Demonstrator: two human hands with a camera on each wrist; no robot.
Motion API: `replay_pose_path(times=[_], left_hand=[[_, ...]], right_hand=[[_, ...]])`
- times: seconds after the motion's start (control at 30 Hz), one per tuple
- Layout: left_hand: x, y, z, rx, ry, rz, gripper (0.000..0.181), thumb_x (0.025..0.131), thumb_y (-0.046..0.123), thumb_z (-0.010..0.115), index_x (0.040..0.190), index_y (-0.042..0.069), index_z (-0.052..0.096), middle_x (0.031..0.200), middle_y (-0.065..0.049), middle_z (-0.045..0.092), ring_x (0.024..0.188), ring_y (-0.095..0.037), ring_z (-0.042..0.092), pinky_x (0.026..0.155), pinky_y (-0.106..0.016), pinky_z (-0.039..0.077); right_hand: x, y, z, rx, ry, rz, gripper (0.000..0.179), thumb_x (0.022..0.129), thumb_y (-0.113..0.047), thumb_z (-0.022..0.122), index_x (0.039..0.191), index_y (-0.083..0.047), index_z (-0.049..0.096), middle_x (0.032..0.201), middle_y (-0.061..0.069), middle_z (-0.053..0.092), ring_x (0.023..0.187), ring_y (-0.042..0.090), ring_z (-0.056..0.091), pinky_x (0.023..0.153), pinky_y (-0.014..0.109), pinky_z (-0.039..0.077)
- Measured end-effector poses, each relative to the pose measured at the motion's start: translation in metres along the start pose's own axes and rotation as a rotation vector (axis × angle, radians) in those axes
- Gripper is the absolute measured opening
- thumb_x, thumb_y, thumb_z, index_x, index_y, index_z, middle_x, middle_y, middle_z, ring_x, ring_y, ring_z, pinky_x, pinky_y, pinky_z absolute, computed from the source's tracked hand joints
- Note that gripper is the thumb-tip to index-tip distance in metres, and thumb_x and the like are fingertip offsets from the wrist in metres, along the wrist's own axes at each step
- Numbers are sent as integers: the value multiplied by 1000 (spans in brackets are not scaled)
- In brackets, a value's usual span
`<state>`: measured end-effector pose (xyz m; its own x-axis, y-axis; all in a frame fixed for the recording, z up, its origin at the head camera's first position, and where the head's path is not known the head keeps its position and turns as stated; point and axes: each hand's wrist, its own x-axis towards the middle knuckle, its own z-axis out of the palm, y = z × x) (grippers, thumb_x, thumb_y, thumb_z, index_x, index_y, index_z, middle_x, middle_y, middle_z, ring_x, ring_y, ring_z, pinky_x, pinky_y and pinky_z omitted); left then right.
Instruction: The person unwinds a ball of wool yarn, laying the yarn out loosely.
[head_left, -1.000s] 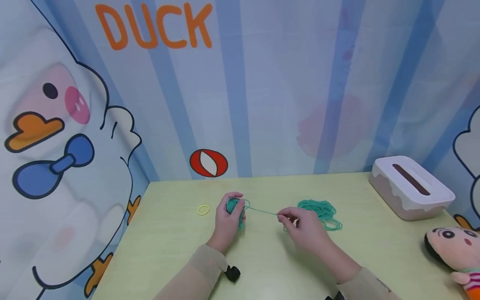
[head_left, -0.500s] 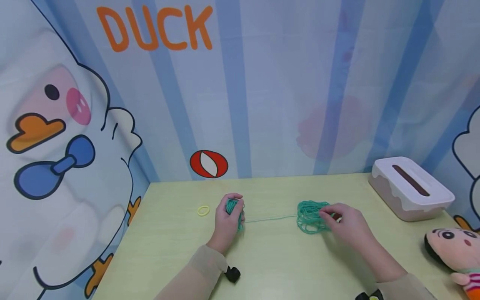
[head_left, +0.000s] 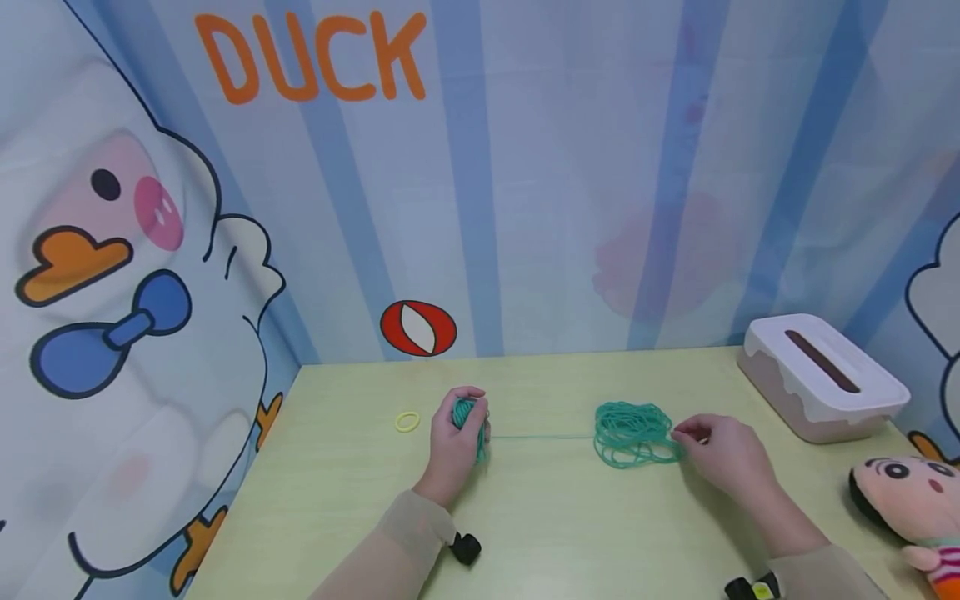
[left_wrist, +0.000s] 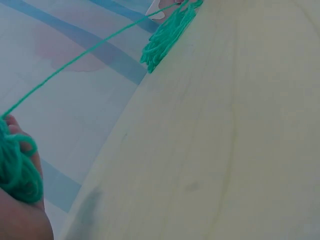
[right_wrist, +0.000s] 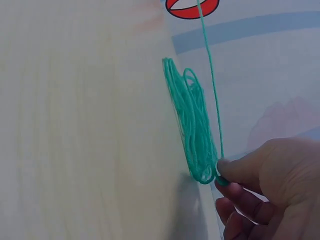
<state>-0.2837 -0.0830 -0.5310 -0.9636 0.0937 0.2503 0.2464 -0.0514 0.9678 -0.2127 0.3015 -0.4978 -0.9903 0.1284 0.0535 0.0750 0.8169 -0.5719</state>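
The yarn [head_left: 630,429] looks matt (the table [head_left: 555,517] smooth).

Playroom-like setting, duck-print backdrop [head_left: 558,167]

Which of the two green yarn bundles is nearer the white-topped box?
The looped bundle beside the right hand, spread loosely; the other bundle is gripped in the left hand.

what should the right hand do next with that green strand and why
The right hand should probably loop the strand round the yarn bundle: it pinches the strand, which runs straight between the hands, and the left hand grips the bundle.
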Motion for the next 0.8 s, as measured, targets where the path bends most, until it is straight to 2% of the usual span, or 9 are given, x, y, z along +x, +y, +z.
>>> replay_pose_path(times=[0.13, 0.23, 0.37, 0.43, 0.5, 0.57, 0.63, 0.73, 0.8], left_hand=[[1, 0, 0, 0, -8, -5, 26, 114, 22, 61, 133, 4, 61, 110, -35, 62, 72, -15, 62, 68, -23, 58], [1, 0, 0, 1, -28, -16, 33, 115, 22, 61, 137, -1, 58, 113, -35, 61, 72, -15, 63, 69, -23, 59], [1, 0, -1, 9, -34, -22, 36, 115, 24, 61, 140, -2, 57, 116, -36, 61, 72, -15, 63, 70, -23, 59], [1, 0, -1, 10, -38, -20, 36, 115, 24, 62, 140, -1, 57, 116, -36, 61, 72, -15, 63, 70, -23, 60], [1, 1, -2, 10, -48, -19, 37, 114, 24, 62, 141, -1, 56, 117, -36, 61, 73, -15, 64, 70, -23, 60], [1, 1, -2, 13, -59, -21, 38, 115, 24, 62, 142, -1, 56, 117, -35, 61, 73, -15, 64, 71, -23, 61], [1, 1, -2, 13, -67, -25, 38, 114, 24, 62, 143, 0, 56, 117, -35, 61, 74, -15, 65, 72, -23, 61], [0, 2, -2, 16, -79, -29, 37, 114, 24, 62, 143, 0, 56, 118, -36, 61, 74, -14, 66, 73, -24, 62], [0, 3, -1, 18, -86, -31, 38, 114, 24, 62, 143, 0, 55, 119, -36, 61, 74, -15, 66, 73, -24, 62]], right_hand=[[2, 2, 4, -22, -17, -8, 21, 103, -24, 74, 108, -5, 81, 100, 10, 81, 94, 29, 73, 82, 50, 56], [0, -3, 8, -19, 7, -20, 21, 102, -22, 72, 110, -5, 81, 104, 13, 80, 96, 31, 72, 82, 51, 55], [-4, -24, 19, 14, 133, -73, 25, 101, -16, 63, 114, -3, 79, 114, 21, 74, 103, 39, 66, 82, 50, 52], [-6, -40, 28, 36, 206, -129, 25, 99, -13, 62, 113, -3, 79, 113, 21, 72, 105, 42, 63, 84, 52, 52], [-7, -59, 40, 53, 242, -208, 22, 98, -10, 63, 110, -4, 79, 112, 18, 73, 110, 43, 63, 90, 55, 53], [-9, -78, 54, 72, 211, -294, 20, 99, -10, 66, 112, -6, 81, 115, 14, 75, 112, 40, 66, 93, 54, 56], [-11, -98, 68, 97, 111, -361, 22, 102, -14, 69, 121, -9, 80, 124, 11, 76, 113, 33, 70, 92, 49, 60], [-14, -126, 87, 144, -37, -412, 32, 106, -20, 71, 137, -11, 75, 136, 9, 75, 106, 22, 73, 83, 34, 61], [-13, -141, 97, 157, -81, -425, 38, 107, -22, 73, 143, -9, 72, 139, 8, 76, 98, 15, 74, 76, 27, 58]])
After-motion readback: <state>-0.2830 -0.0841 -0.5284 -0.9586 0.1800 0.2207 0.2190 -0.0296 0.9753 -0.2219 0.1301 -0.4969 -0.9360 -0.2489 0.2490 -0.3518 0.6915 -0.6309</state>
